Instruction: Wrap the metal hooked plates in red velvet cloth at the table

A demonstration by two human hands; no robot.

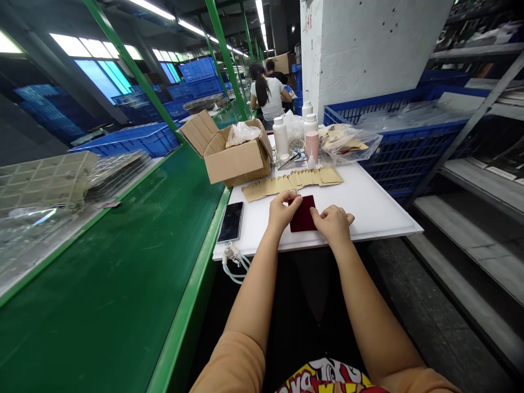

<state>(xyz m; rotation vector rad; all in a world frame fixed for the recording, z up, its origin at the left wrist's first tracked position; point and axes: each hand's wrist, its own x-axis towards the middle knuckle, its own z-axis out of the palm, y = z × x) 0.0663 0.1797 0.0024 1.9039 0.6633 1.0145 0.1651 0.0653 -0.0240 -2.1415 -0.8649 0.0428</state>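
Note:
A dark red velvety square (303, 215) lies near the front edge of the white tabletop, between my hands. My left hand (283, 209) is at its upper left corner, thumb and fingers pinched together. Something small and pale shows at those fingertips, too small to name. On the other side, my right hand (333, 222) presses its thumb on the square's right edge, with the other fingers curled. Just beyond lies a row of overlapping tan paper envelopes (292, 181). A phone (231, 221) rests face up to the left of my left hand.
An open cardboard box (235, 161) stands at the table's back left. White bottles (280, 136), a pink bottle (311, 146), tweezers (289, 161) and a plastic bag (350, 143) are at the back. A green conveyor belt (123, 262) runs along the left; blue crates (393, 155) stand right.

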